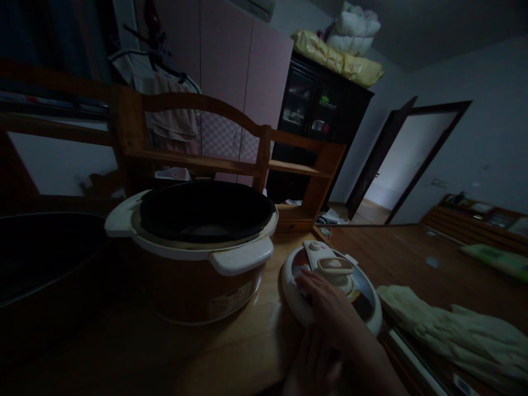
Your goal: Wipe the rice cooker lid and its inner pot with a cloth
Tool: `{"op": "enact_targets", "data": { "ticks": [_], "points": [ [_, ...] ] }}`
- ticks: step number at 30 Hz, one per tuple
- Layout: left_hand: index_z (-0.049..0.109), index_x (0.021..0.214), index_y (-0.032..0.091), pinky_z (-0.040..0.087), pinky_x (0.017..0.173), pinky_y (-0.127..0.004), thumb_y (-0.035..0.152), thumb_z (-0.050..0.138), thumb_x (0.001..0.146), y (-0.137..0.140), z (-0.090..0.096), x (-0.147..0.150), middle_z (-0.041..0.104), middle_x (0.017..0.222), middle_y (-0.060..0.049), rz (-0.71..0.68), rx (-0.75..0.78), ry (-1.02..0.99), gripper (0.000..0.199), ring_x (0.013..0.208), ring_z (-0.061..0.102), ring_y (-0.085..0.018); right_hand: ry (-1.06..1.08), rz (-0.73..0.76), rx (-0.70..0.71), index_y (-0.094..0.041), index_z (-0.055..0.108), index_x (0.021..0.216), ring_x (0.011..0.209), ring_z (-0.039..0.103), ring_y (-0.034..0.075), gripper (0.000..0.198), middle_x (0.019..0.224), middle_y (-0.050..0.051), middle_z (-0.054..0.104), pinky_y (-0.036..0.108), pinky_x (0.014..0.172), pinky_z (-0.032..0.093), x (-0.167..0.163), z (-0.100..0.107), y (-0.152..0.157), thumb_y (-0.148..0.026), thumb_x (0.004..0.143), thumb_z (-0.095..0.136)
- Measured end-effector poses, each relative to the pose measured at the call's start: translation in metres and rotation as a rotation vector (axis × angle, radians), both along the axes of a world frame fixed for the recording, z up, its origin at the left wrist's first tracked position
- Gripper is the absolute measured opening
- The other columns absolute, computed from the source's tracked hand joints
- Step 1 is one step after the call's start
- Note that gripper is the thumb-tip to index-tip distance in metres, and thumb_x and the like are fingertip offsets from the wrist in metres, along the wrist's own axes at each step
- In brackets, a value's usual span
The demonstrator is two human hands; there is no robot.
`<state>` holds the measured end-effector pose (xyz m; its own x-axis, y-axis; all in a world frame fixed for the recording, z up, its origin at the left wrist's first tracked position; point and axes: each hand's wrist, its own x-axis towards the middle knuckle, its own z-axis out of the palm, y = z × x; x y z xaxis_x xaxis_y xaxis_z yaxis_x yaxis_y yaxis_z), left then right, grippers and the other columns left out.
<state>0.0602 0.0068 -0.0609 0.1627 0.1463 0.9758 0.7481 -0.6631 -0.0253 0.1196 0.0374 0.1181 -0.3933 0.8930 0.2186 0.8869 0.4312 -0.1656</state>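
A round cream pot lid (291,263) with a raised handle and a knob is in front of me, over the right part of the wooden table. My right hand (325,297) reaches across the lid, its fingers stretched out and touching the top left of the handle. Below it, in deep shadow, my left hand (309,355) is at the lid's near edge, its fingers running up against the rim; my right wrist partly covers it. To the left stands a brown electric cooker (185,291) with cream side handles, uncovered, its dark inner pot showing.
A second dark pot (49,275) stands at the far left. Behind the cooker rises a wooden shelf rack (198,159). A pale crumpled cloth (449,324) lies at the right, beyond the table's edge (324,236). A doorway (396,154) is at the back right.
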Motion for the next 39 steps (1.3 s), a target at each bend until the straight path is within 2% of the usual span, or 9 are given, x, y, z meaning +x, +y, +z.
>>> {"op": "enact_targets", "data": {
  "ticks": [4,8,11,16,23,28,31,35,39],
  "points": [
    [0.062,0.117,0.029,0.037,0.104,-0.045,0.044,0.069,0.075,0.001,-0.011,0.003,0.067,0.115,-0.005,0.069,-0.016,0.072,0.045,0.113,0.058,-0.026,-0.018,-0.027,-0.02,-0.014,0.059,0.123,0.13,0.046,0.017,0.06,0.137,0.012,0.053,0.032,0.104,0.041,-0.001,0.001,0.0,0.005,0.071,0.034],
    [0.06,0.118,0.031,0.038,0.103,-0.046,0.04,0.071,0.074,0.002,-0.018,0.002,0.066,0.116,-0.005,0.033,-0.008,0.104,0.047,0.115,0.057,-0.028,-0.011,-0.028,-0.023,-0.015,0.06,0.121,0.13,0.046,0.017,0.059,0.138,0.012,0.053,0.032,0.104,0.041,-0.001,0.002,0.001,0.004,0.072,0.035],
    [0.063,0.114,0.03,0.04,0.102,-0.044,0.04,0.074,0.072,0.001,-0.014,0.0,0.067,0.116,-0.004,-0.006,-0.016,0.038,0.045,0.116,0.056,-0.028,0.0,-0.012,-0.016,-0.014,0.059,0.123,0.131,0.045,0.017,0.058,0.138,0.011,0.053,0.031,0.105,0.039,-0.002,0.002,0.001,0.004,0.074,0.034],
    [0.063,0.116,0.031,0.039,0.103,-0.041,0.038,0.074,0.072,0.0,-0.001,-0.007,0.067,0.115,-0.006,0.0,0.005,0.081,0.045,0.118,0.056,-0.027,-0.008,-0.053,-0.023,-0.014,0.062,0.118,0.123,0.053,0.02,0.052,0.134,0.012,0.057,0.033,0.101,0.043,-0.004,0.005,0.003,0.003,0.076,0.036],
    [0.063,0.113,0.029,0.038,0.104,-0.042,0.039,0.073,0.074,-0.002,0.002,-0.007,0.066,0.118,-0.005,-0.015,-0.037,0.082,0.042,0.12,0.055,-0.027,0.067,-0.007,0.011,-0.018,0.061,0.12,0.117,0.057,0.019,0.054,0.127,0.01,0.062,0.033,0.097,0.045,-0.002,0.002,0.006,0.003,0.077,0.036],
    [0.063,0.112,0.025,0.038,0.105,-0.042,0.042,0.072,0.073,-0.002,0.011,-0.014,0.066,0.119,-0.008,-0.012,-0.019,0.145,0.043,0.117,0.057,-0.027,0.312,-0.041,0.231,-0.023,0.05,0.135,0.136,0.037,0.019,0.055,0.145,0.006,0.045,0.04,0.111,0.033,0.002,0.001,0.002,-0.004,0.085,0.034],
    [0.061,0.115,0.025,0.038,0.105,-0.042,0.042,0.072,0.073,-0.001,0.016,-0.015,0.065,0.121,-0.01,-0.021,-0.002,0.152,0.048,0.119,0.056,-0.029,0.427,-0.043,0.324,-0.025,0.048,0.136,0.138,0.034,0.019,0.052,0.145,0.004,0.045,0.041,0.113,0.029,0.004,0.005,0.0,-0.007,0.089,0.034],
    [0.061,0.111,0.023,0.039,0.104,-0.042,0.045,0.073,0.072,0.0,0.016,-0.011,0.065,0.12,-0.012,-0.032,-0.01,0.068,0.046,0.12,0.055,-0.029,0.424,-0.016,0.318,-0.024,0.05,0.134,0.137,0.036,0.018,0.052,0.145,0.005,0.045,0.041,0.113,0.031,0.006,0.005,0.003,-0.006,0.089,0.033],
    [0.06,0.112,0.023,0.04,0.103,-0.044,0.041,0.075,0.07,0.0,0.007,-0.008,0.065,0.118,-0.01,-0.055,0.009,0.066,0.048,0.119,0.055,-0.029,0.293,0.013,0.229,-0.021,0.053,0.133,0.136,0.038,0.017,0.057,0.144,0.006,0.047,0.039,0.112,0.033,0.005,-0.005,0.01,0.0,0.085,0.031]
  ]
}}
